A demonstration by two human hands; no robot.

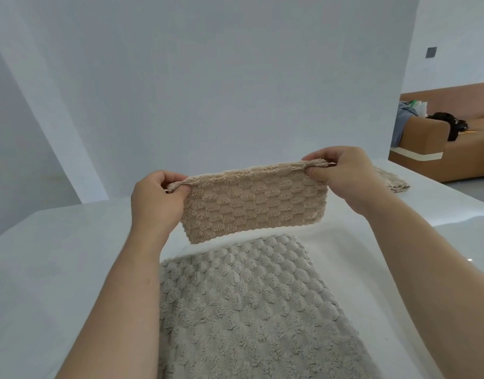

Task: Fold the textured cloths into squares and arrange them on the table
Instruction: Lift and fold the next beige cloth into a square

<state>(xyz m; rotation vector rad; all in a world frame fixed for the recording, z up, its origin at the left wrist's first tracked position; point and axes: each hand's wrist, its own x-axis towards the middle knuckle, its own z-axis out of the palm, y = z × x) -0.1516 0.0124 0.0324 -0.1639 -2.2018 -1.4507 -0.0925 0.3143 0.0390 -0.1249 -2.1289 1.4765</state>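
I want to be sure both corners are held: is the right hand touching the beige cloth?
Touching. The head view shows the right hand pinching a top corner of the beige cloth between thumb and fingers.

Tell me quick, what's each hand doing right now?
Left hand: pinching the beige cloth by its top left corner.
Right hand: pinching the same cloth's top right corner.

The grey cloth [243,310] runs off the frame's bottom edge, its left border under the left forearm [131,283], the beige cloth [254,203] hides part of the fingers [172,176] pinching its top corners, and the right hand [347,176] covers part of the folded cloth [394,180] at right.
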